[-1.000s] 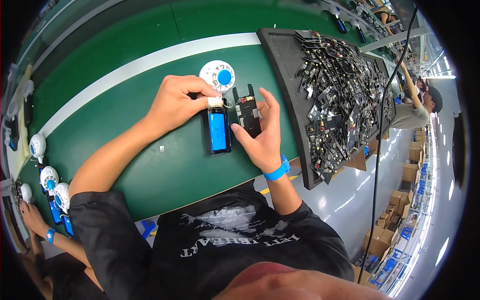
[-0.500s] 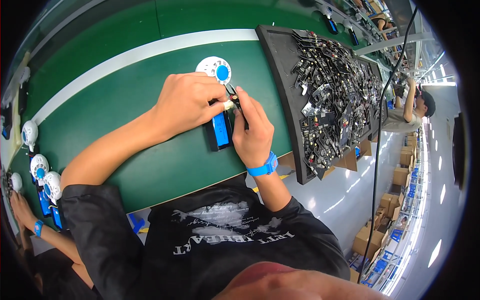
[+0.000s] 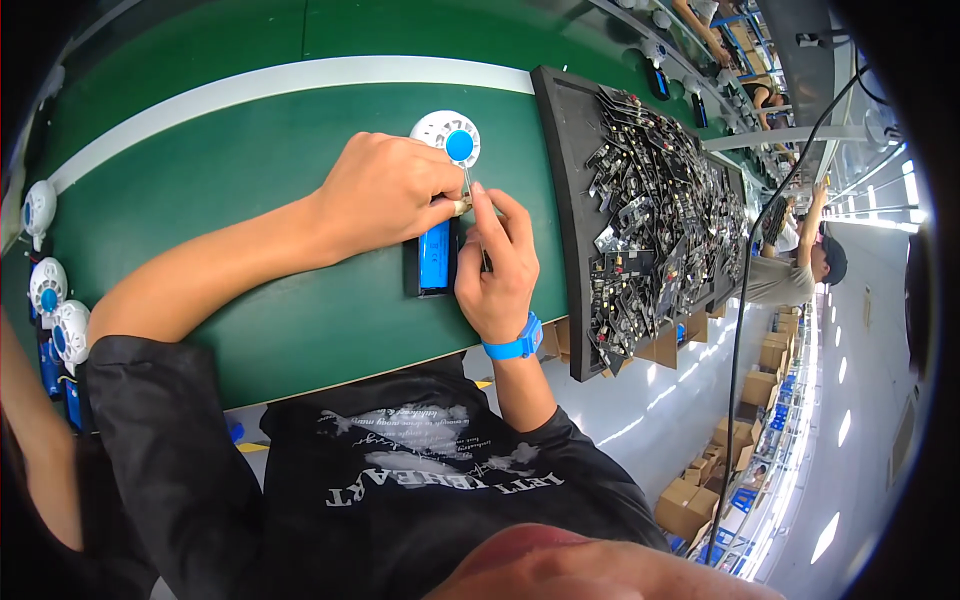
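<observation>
A white round fan-like head [image 3: 429, 126] with a blue disc in its middle lies on the green bench. Just below it, a black holder with a blue battery [image 3: 434, 258] shows between my two hands. My left hand [image 3: 390, 190] is closed, its thumb and forefinger pinching a small whitish piece [image 3: 462, 206] at the top of the holder. My right hand [image 3: 500, 262], with a blue wrist strap [image 3: 520, 343], is closed with its fingertips against that same spot. Thin wires run up toward the round head. What my right fingers grip is mostly hidden.
On the right a black tray [image 3: 562, 200] holds a heap of small circuit boards [image 3: 655, 230]. Several similar white heads with batteries [image 3: 70, 330] stand at the left edge, beside another person's arm [image 3: 40, 440]. A black cable [image 3: 745, 300] hangs past the tray.
My right fingertips have drawn in closer over the whitish piece beside my left thumb. The whole view has shifted slightly. The co-worker's hand at the left has moved out of sight, leaving the forearm.
</observation>
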`<action>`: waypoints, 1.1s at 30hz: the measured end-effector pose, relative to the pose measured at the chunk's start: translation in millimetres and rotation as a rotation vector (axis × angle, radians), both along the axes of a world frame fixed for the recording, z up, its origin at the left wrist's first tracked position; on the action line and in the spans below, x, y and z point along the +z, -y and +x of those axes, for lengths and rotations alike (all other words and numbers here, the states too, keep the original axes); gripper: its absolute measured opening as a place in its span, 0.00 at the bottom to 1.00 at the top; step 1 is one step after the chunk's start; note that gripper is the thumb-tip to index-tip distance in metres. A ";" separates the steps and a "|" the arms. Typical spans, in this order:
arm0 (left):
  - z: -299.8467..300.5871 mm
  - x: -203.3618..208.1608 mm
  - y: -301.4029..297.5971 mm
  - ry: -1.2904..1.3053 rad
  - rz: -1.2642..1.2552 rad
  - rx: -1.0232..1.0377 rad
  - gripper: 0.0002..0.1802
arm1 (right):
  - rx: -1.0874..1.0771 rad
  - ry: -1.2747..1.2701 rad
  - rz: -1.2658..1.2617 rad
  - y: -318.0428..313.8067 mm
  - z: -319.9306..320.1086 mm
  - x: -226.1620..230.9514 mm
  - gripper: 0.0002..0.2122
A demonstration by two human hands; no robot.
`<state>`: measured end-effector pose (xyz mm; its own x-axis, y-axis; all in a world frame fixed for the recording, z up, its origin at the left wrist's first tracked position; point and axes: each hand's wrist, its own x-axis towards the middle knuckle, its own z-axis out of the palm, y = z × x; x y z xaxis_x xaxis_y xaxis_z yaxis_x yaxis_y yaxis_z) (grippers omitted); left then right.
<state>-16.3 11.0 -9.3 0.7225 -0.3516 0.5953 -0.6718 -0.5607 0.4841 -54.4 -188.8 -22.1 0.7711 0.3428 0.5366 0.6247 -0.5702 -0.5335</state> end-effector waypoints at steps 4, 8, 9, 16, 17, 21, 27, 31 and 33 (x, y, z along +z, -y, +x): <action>0.8 -3.1 -0.9 0.026 0.015 -0.001 0.06 | -0.029 -0.034 -0.006 -0.6 -1.8 -0.5 0.29; 1.0 -6.3 0.1 0.053 0.029 -0.004 0.07 | -0.022 0.035 -0.022 -0.2 0.9 -2.2 0.29; 0.7 -7.0 0.7 0.077 0.030 -0.003 0.07 | -0.022 0.040 -0.030 0.2 0.8 -2.4 0.29; -0.5 -10.8 0.4 0.142 -0.002 0.002 0.07 | 0.008 0.048 -0.036 -0.4 -0.4 -0.6 0.29; 0.5 -10.0 -0.2 0.131 -0.010 -0.004 0.07 | 0.026 0.014 -0.016 0.6 -0.3 -0.9 0.30; 0.7 -6.4 -2.8 0.047 -0.023 0.013 0.07 | 0.089 -0.090 0.034 5.1 2.8 0.5 0.30; 5.3 11.1 -2.1 -0.124 0.072 0.047 0.09 | 0.132 -0.218 0.066 15.4 3.4 10.1 0.29; 31.6 22.3 -12.2 0.168 0.162 -0.104 0.30 | 0.307 -0.298 0.039 23.1 -0.7 15.7 0.22; 42.3 12.4 -18.3 -0.083 0.192 -0.328 0.35 | 0.315 -0.305 0.032 27.9 -5.6 20.2 0.22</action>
